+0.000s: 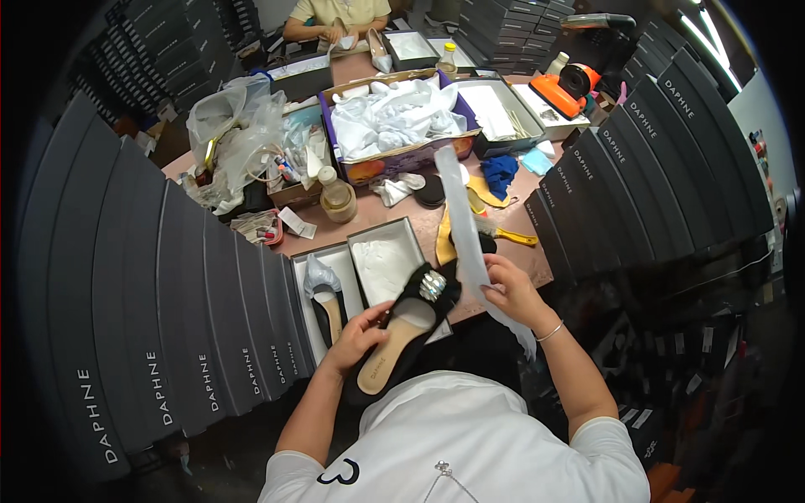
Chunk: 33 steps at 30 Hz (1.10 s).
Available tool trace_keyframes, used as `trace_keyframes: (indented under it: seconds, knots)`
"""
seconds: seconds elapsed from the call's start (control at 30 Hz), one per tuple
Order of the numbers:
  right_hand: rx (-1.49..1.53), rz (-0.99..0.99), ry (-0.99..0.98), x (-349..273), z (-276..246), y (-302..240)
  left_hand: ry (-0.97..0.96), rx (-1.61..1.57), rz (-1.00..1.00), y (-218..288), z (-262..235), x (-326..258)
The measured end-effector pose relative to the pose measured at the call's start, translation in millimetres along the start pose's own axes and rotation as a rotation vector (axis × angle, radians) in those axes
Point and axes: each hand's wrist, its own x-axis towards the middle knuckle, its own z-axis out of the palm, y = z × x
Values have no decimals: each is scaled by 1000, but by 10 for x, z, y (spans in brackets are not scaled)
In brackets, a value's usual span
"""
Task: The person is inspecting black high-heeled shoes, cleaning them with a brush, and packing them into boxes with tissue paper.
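Note:
My left hand [360,338] is closed on the side of a black shoe [390,352] with a beige insole and a jewelled ornament across its front. To the right, my right hand [514,291] pinches a long strip of thin white tissue paper [466,226], which stands up above the fingers and trails below them. Just beyond the shoe lies an open shoebox [306,261]. Its left part holds a second shoe [329,310] with pale wrapping in the toe. White paper [384,261] lines the part beside it.
Stacked dark shoeboxes rise at left [210,285] and right [662,159]. On the pink table [369,230] stand a carton of white tissue [394,117], a jar [338,201], a yellow-handled brush [513,237] and an orange device [566,90]. Across it, a person [340,17] handles shoes.

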Motion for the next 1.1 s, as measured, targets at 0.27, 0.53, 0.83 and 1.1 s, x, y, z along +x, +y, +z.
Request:
trace_keyframes:
  seconds: [0.27,0.53,0.83,1.1]
  knots:
    - [-361,-150,-405,400,525,-235,-276,-472,-337,-516,178,-24]
    - [-390,-288,-491,284,310,-135,193,-219,-141,-316,544,466]
    - [-111,-129,-429,339,322,-174,296,-314,64,-207,575,570]
    - [-20,-48,-357,410,604,-231,366,131,166,-213,379,360]
